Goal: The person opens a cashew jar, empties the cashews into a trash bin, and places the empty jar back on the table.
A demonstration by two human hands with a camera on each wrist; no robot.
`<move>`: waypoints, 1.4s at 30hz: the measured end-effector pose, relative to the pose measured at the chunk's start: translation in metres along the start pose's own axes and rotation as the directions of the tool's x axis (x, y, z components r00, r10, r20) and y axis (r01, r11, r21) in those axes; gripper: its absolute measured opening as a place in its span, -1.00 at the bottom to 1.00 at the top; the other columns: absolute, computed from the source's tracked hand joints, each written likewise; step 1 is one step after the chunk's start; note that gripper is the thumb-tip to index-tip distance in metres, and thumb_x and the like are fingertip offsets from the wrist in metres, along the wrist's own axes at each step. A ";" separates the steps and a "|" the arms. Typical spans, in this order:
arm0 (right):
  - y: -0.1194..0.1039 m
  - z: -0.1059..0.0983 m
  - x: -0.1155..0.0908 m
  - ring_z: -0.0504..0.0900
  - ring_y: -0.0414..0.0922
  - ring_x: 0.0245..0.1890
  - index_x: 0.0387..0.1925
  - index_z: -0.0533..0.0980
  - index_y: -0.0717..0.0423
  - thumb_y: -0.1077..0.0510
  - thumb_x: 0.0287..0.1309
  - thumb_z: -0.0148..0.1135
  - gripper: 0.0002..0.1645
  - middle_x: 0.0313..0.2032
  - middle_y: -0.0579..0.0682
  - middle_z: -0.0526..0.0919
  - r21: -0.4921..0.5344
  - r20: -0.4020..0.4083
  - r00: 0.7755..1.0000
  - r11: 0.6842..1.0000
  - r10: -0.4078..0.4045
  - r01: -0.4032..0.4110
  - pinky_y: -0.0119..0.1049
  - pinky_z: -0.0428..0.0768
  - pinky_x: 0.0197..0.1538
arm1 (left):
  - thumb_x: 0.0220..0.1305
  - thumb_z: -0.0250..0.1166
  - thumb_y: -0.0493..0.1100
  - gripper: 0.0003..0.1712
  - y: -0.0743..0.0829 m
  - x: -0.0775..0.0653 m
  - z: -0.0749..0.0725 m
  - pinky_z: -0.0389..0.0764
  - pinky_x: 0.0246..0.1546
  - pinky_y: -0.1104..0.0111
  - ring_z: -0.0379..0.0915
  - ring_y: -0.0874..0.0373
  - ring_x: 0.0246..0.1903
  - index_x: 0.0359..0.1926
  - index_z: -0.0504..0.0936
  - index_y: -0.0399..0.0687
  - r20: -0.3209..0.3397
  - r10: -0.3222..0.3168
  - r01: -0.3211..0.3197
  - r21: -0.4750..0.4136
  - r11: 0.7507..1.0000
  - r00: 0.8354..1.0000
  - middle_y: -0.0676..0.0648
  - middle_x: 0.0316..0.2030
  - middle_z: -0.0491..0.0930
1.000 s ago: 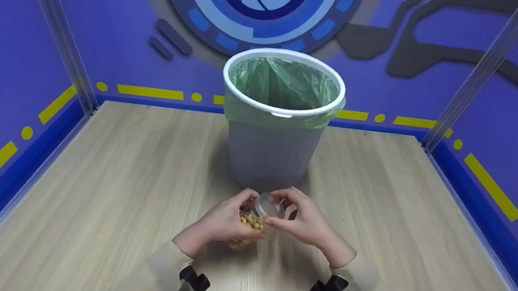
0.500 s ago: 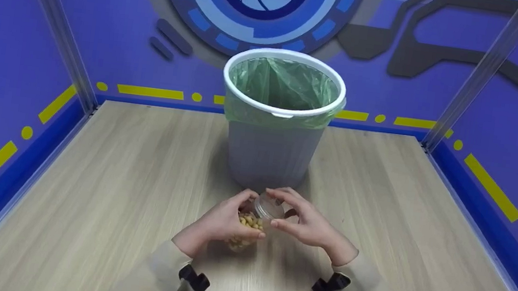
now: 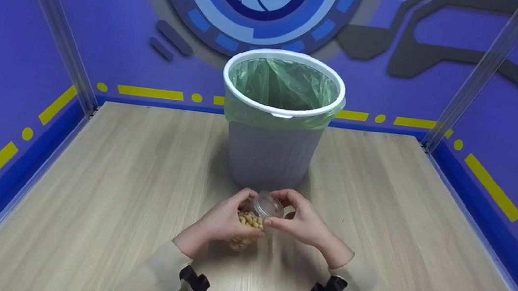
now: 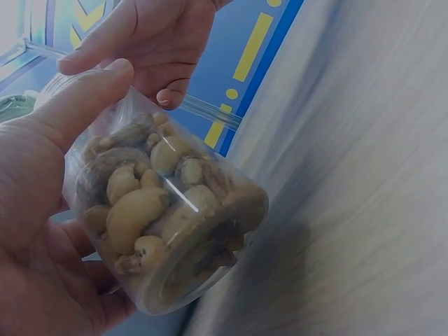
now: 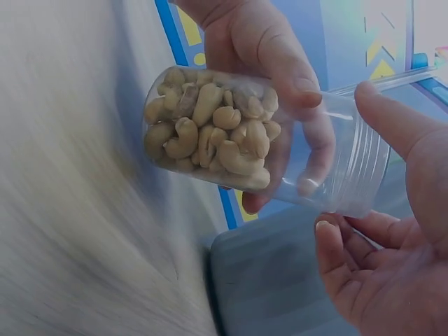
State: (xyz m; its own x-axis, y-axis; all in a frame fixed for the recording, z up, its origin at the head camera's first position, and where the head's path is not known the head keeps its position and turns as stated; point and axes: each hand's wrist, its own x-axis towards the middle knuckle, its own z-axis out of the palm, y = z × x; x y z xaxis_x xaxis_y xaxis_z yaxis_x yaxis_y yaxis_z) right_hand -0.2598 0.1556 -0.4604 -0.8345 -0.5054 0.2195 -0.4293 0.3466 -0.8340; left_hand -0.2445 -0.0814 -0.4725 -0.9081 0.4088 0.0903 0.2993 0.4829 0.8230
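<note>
A clear plastic jar (image 5: 210, 129) partly filled with cashews and other nuts (image 3: 250, 220) is held tilted above the table, its mouth end toward the bin. My left hand (image 3: 223, 217) grips the jar's body, thumb on the near side and fingers round the far side. At the upper end sits a clear ridged lid (image 3: 268, 205). My right hand (image 3: 306, 220) holds this lid by its edge between thumb and curled fingers. In the left wrist view, the left thumb (image 4: 87, 101) lies along the jar, and the lid end is mostly hidden.
Just beyond the hands stands a grey bin (image 3: 270, 154) with a white rim and a green liner bag (image 3: 291, 83). Under everything is a wood-grain table (image 3: 136, 175). Blue printed panels (image 3: 122, 15) enclose the back and sides.
The right hand's fingers loosened and shifted on the lid half a second ago, and now they are round its edge again. Left hand and jar stay nearly where they were.
</note>
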 end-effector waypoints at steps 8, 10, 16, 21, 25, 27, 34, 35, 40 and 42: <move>-0.001 -0.003 -0.001 0.52 -0.05 0.05 0.31 0.45 0.26 0.13 0.22 0.46 -0.32 0.16 0.21 0.57 0.023 0.047 0.997 0.998 -0.054 0.053 -0.31 0.66 -0.06 | -0.01 0.63 0.11 -0.13 0.001 0.000 -0.001 0.57 -0.09 0.15 0.55 0.09 -0.16 0.27 0.42 0.09 0.010 -0.001 0.001 -0.008 1.000 1.000 -0.11 -0.03 0.66; -0.001 -0.004 -0.001 0.51 0.00 0.09 0.37 0.41 0.28 0.15 0.26 0.43 -0.29 0.20 0.23 0.54 0.036 0.070 0.994 0.997 -0.078 0.075 -0.32 0.67 -0.03 | -0.02 0.64 0.12 -0.13 0.001 0.000 -0.002 0.57 -0.08 0.14 0.55 0.09 -0.16 0.27 0.42 0.09 0.008 -0.004 0.004 -0.010 1.000 1.000 -0.11 -0.03 0.66; -0.001 -0.005 -0.001 0.50 0.16 0.17 0.44 0.31 0.36 0.22 0.32 0.35 -0.26 0.32 0.30 0.45 0.069 0.105 0.988 0.992 -0.113 0.107 -0.34 0.66 0.06 | -0.02 0.64 0.12 -0.14 0.000 0.000 -0.002 0.57 -0.07 0.13 0.56 0.08 -0.15 0.26 0.42 0.09 -0.005 0.012 -0.012 -0.018 1.000 1.000 -0.12 -0.02 0.67; -0.002 -0.001 -0.001 0.51 0.10 0.10 0.39 0.33 0.36 0.12 0.25 0.45 -0.20 0.25 0.29 0.51 0.055 0.054 0.998 0.998 -0.040 0.037 -0.34 0.65 -0.03 | -0.01 0.63 0.08 -0.17 0.001 0.000 0.000 0.56 -0.10 0.15 0.56 0.09 -0.16 0.25 0.42 0.10 0.000 0.017 -0.017 -0.012 1.000 1.000 -0.11 -0.05 0.68; -0.002 0.004 -0.001 0.55 -0.03 -0.04 0.26 0.42 0.34 0.08 0.18 0.51 -0.26 0.14 0.26 0.58 0.012 0.000 1.000 1.000 0.014 -0.014 -0.36 0.62 -0.13 | -0.02 0.63 0.06 -0.17 0.001 0.000 0.001 0.58 -0.09 0.14 0.57 0.09 -0.15 0.24 0.42 0.14 0.011 0.020 -0.020 -0.012 1.000 1.000 -0.10 -0.04 0.68; -0.002 0.005 -0.001 0.57 -0.03 -0.08 0.22 0.45 0.34 0.08 0.18 0.51 -0.31 0.13 0.26 0.59 0.005 -0.014 1.000 1.000 0.023 -0.022 -0.34 0.64 -0.13 | -0.03 0.64 0.05 -0.17 0.001 0.000 0.001 0.58 -0.10 0.14 0.57 0.09 -0.16 0.24 0.42 0.13 0.013 0.025 -0.025 -0.014 1.000 1.000 -0.10 -0.04 0.68; -0.002 0.005 0.000 0.58 0.04 0.03 0.29 0.45 0.34 0.16 0.20 0.48 -0.31 0.20 0.30 0.55 0.044 -0.005 1.000 0.999 -0.015 0.015 -0.34 0.66 -0.08 | -0.04 0.65 0.11 -0.16 0.001 0.000 0.000 0.56 -0.11 0.17 0.55 0.11 -0.18 0.24 0.44 0.15 -0.005 0.014 -0.014 0.007 1.000 1.000 -0.07 -0.06 0.68; -0.002 0.004 0.000 0.58 0.05 0.03 0.30 0.45 0.34 0.17 0.20 0.48 -0.30 0.21 0.30 0.54 0.053 -0.003 1.000 0.998 -0.025 0.025 -0.34 0.67 -0.07 | -0.04 0.65 0.11 -0.15 0.002 0.000 0.000 0.56 -0.11 0.17 0.55 0.12 -0.18 0.24 0.45 0.15 -0.007 0.012 -0.012 0.010 1.000 1.000 -0.07 -0.07 0.68; -0.002 0.002 -0.001 0.55 0.11 0.10 0.36 0.40 0.36 0.22 0.21 0.46 -0.26 0.25 0.33 0.51 0.083 0.016 0.997 0.994 -0.076 0.074 -0.32 0.66 0.02 | -0.02 0.64 0.10 -0.15 0.000 0.001 0.000 0.56 -0.11 0.18 0.55 0.12 -0.18 0.25 0.43 0.10 -0.003 0.022 -0.022 0.020 1.000 1.000 -0.09 -0.07 0.68; -0.001 0.001 -0.001 0.54 0.12 0.15 0.37 0.39 0.37 0.24 0.22 0.44 -0.26 0.28 0.33 0.50 0.085 0.026 0.995 0.992 -0.093 0.090 -0.33 0.64 0.06 | -0.01 0.64 0.10 -0.15 0.000 0.001 0.000 0.57 -0.09 0.16 0.56 0.10 -0.15 0.26 0.43 0.08 0.000 0.023 -0.023 0.019 1.000 1.000 -0.12 -0.04 0.68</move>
State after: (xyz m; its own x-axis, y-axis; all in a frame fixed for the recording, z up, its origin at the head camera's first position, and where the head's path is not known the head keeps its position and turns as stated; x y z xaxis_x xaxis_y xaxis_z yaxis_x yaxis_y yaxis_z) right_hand -0.2576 0.1547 -0.4603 -0.7816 -0.5561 0.2826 -0.4719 0.2308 -0.8509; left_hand -0.2451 -0.0812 -0.4728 -0.9010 0.4198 0.1096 0.3258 0.4880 0.8098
